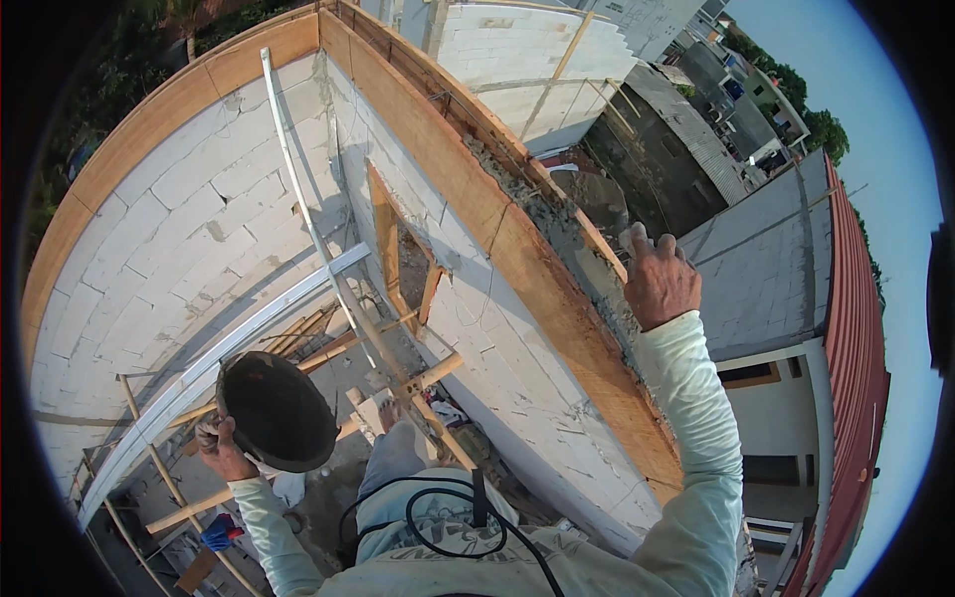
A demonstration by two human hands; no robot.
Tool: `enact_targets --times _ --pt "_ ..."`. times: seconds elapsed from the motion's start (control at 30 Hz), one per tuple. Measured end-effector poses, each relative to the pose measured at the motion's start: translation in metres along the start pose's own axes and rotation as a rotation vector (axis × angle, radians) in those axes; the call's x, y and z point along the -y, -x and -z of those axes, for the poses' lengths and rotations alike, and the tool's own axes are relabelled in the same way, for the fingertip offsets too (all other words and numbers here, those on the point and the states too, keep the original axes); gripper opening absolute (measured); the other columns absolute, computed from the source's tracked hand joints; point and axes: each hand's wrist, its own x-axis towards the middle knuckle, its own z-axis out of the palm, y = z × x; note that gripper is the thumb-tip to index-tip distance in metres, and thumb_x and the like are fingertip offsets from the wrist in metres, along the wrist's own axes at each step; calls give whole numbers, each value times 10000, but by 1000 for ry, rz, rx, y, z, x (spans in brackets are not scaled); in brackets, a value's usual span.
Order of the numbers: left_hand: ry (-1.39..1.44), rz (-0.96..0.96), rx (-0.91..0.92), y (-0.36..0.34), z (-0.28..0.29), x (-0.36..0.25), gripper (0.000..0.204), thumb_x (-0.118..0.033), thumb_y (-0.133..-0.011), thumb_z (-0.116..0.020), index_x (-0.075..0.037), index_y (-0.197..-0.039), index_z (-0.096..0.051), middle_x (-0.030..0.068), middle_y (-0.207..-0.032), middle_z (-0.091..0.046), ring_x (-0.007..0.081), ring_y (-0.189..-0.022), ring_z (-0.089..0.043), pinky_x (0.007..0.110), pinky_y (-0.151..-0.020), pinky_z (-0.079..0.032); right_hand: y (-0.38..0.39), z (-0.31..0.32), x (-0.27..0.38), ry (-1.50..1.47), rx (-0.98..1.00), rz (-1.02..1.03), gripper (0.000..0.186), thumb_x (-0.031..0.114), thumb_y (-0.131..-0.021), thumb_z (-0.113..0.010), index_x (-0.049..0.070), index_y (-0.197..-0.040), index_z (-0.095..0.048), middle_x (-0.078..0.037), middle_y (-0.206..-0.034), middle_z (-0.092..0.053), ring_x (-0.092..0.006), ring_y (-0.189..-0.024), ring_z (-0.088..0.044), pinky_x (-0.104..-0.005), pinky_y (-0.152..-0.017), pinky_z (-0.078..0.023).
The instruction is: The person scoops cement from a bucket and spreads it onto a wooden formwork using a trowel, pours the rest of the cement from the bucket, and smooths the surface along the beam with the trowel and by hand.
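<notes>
My left hand (225, 450) grips the rim of a round black bucket (279, 410). The bucket is tipped so that its dark inside faces me. On the right, my right hand (663, 285) is closed at the outer formwork board (597, 239), fingers bent over its top edge; their undersides are hidden. Between that board and the wide inner formwork board (477, 224) runs a trench with rough grey concrete (557, 227) in it. Both boards stand along the top of a white block wall (477, 348).
A bare foot (390, 414) is on wooden scaffold planks (363, 413) below me. A long pale pole (298, 189) and a light metal beam (214, 370) slant across the left. The wall has a wood-framed opening (398, 249). A red corrugated roof (854, 398) lies right. A black cable (448, 490) loops over my front.
</notes>
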Motion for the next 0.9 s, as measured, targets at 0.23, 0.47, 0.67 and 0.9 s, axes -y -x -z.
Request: enact_targets --times 0.23,0.47,0.67,0.9 --pt "61 76 35 -7 -2 2 263 38 -722 -639 -98 -656 -424 -16 -656 -437 88 -656 -433 311 -888 -437 10 -21 -2 -90 23 52 504 118 -722 -605 76 -1218 -527 -212 -955 -575 -342 -851 -636 -432 -671 -535" --pt "38 110 49 -7 -16 -7 258 17 -716 -647 -106 -661 -427 -23 -649 -439 78 -628 -403 269 -800 -429 19 -22 -4 -153 87 68 485 149 -750 -612 146 -1228 -529 -183 -920 -558 -356 -791 -631 -469 -630 -513" --pt "41 32 65 -5 -21 -16 236 0 -714 -633 -126 -672 -438 -47 -649 -425 62 -612 -384 208 -625 -339 6 -6 -7 -151 13 -14 478 129 -760 -603 140 -1233 -536 -173 -915 -559 -350 -805 -630 -468 -675 -513" --pt "79 121 82 -2 -24 -11 243 12 -710 -631 -116 -693 -424 -24 -677 -455 81 -651 -425 239 -704 -383 -37 -25 13 115 -254 176 372 148 -788 -564 86 -1155 -575 -108 -954 -555 -245 -929 -556 -396 -760 -444"
